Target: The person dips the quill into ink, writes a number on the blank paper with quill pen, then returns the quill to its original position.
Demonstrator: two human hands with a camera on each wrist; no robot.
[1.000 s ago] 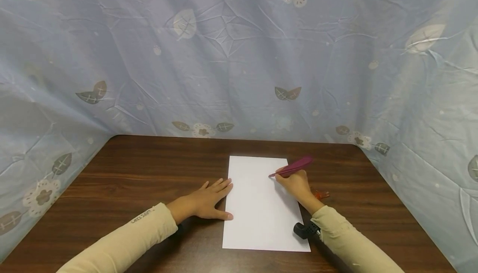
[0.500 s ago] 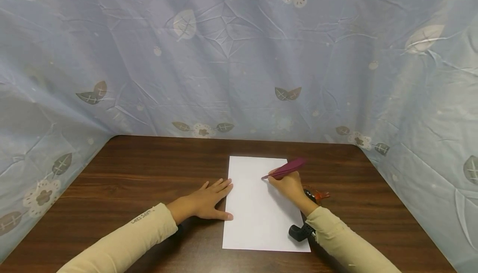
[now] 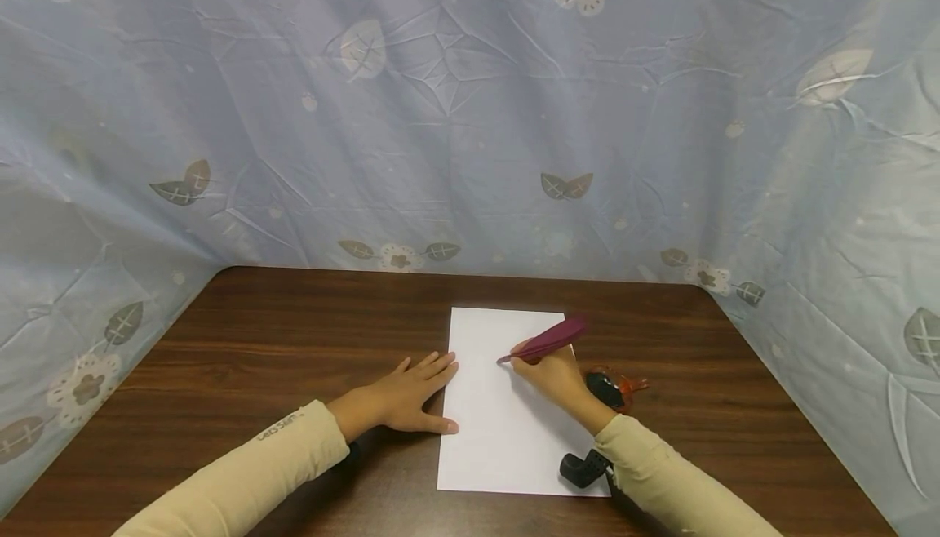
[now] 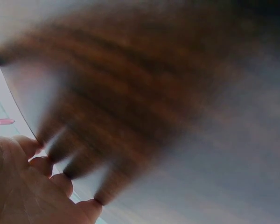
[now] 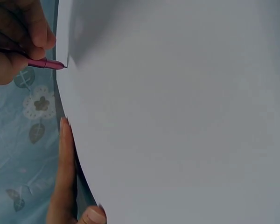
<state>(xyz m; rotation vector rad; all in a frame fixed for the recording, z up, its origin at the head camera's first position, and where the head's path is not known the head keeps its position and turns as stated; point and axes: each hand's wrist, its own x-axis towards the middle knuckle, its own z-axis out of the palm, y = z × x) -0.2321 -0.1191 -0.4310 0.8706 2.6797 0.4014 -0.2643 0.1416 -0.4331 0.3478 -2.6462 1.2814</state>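
My right hand [image 3: 552, 374] pinches a dark purple feather-shaped pen [image 3: 547, 339] between thumb and fingers. Its tip slants down to the upper middle of a white sheet of paper [image 3: 499, 447], and the feather end points up to the right. Up close in the right wrist view, the pen's pink barrel [image 5: 45, 63] ends in a thin dark point right at the paper. At the sheet's left edge my left hand [image 3: 404, 397] lies flat with fingers spread, its thumb and fingertips overlapping the paper. Its fingertips [image 4: 60, 182] also show in the left wrist view.
The paper lies on a dark brown wooden table [image 3: 294, 333]. Beside my right wrist sits a small black and orange-red item [image 3: 624, 388], partly hidden. A black wrist camera [image 3: 583, 468] juts over the sheet's lower right. Pale blue patterned cloth [image 3: 470, 129] surrounds the table.
My right hand and the feather pen have slid left and slightly nearer across the paper, uncovering more of the black and orange-red item. My left hand and the sheet have stayed put.
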